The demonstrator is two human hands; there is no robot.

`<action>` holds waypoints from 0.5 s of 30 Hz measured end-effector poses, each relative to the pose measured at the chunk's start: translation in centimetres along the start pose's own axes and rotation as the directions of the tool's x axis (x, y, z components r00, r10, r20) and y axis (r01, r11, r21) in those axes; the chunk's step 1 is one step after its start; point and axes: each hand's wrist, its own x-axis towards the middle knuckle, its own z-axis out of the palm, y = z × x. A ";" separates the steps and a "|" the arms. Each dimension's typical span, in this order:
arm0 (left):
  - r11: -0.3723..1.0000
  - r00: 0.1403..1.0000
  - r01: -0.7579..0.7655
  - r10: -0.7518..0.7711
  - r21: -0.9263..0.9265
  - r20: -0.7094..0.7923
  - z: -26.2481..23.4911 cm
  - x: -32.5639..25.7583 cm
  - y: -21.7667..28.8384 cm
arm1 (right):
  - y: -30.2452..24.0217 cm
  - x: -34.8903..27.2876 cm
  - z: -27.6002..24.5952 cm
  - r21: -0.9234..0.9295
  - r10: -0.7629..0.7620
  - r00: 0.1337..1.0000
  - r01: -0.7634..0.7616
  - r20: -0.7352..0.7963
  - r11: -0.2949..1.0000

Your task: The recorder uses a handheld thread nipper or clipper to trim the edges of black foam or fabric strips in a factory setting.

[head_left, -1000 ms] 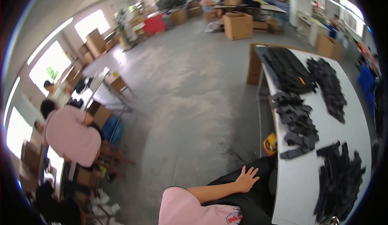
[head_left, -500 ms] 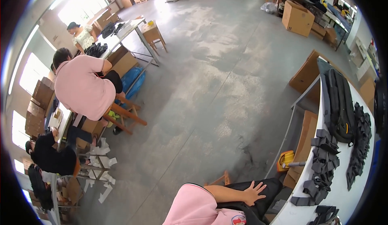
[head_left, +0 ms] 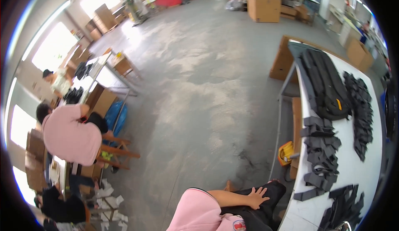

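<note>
My left hand (head_left: 258, 198) lies flat on my dark-clothed thigh (head_left: 272, 202), its fingers spread and nothing in it. The bare forearm comes out of a pink sleeve. My right hand is out of view. To the right of my leg stands a white table (head_left: 309, 213). Nearest to me on it is a bunch of black strap pieces (head_left: 343, 206). A pile of folded dark webbing pieces (head_left: 322, 156) lies along its left side, and another dark row (head_left: 359, 114) runs along the right. Long black padded bag parts (head_left: 324, 83) rest at the far end.
A yellow-orange object (head_left: 285, 153) and cardboard (head_left: 296, 123) are beneath the table's left edge. Across the grey floor, a person in pink (head_left: 70, 133) sits on a wooden stool (head_left: 120, 152); other people work at tables there. A large carton (head_left: 264, 7) stands far back.
The view has swung to the right, so the white table shows more fully and the co-workers sit farther left and lower. My left hand stays resting on my thigh.
</note>
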 end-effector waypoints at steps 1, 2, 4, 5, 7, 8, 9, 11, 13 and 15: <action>0.999 1.000 0.009 -0.008 0.036 -0.021 0.0 0.6 0.2 | 1.1 -0.9 -1.3 0.044 0.035 0.999 -0.034 -0.031 0.998; 0.997 1.000 -0.026 0.026 0.069 -0.009 0.3 1.0 0.9 | 2.3 -1.9 -2.7 0.092 0.071 0.996 -0.065 -0.063 0.994; 1.000 1.000 0.002 -0.003 -0.029 -0.013 0.7 1.1 1.8 | 5.6 -4.8 -4.5 0.207 0.152 0.981 -0.125 -0.120 0.970; 0.997 0.990 -0.066 0.063 -0.026 -0.124 -0.1 0.2 3.4 | 7.4 -6.6 -5.7 0.265 0.197 0.969 -0.152 -0.150 0.952; 0.962 0.970 -0.243 0.241 -0.127 -0.030 -0.3 1.2 6.2 | 11.0 -9.7 -7.7 0.381 0.279 0.942 -0.192 -0.185 0.904; 0.892 0.922 -0.360 0.384 -0.271 0.038 -0.1 1.8 7.9 | 13.3 -11.8 -8.5 0.442 0.320 0.926 -0.205 -0.202 0.873; 0.839 0.881 -0.437 0.472 -0.323 0.033 0.2 2.0 9.6 | 14.5 -12.4 -8.4 0.473 0.334 0.918 -0.202 -0.214 0.858; 0.765 0.794 -0.564 0.606 -0.310 0.051 1.5 2.5 13.4 | 11.8 -14.2 -5.9 0.508 0.285 0.942 -0.161 -0.176 0.846; 0.749 0.766 -0.565 0.632 -0.347 0.118 1.4 2.1 17.7 | 14.0 -13.4 -6.6 0.579 -0.225 0.973 0.210 -0.047 0.788; 0.730 0.741 -0.535 0.647 -0.425 0.179 2.8 2.4 21.2 | 15.8 -13.0 -6.3 0.663 -0.716 0.698 0.538 -0.005 0.521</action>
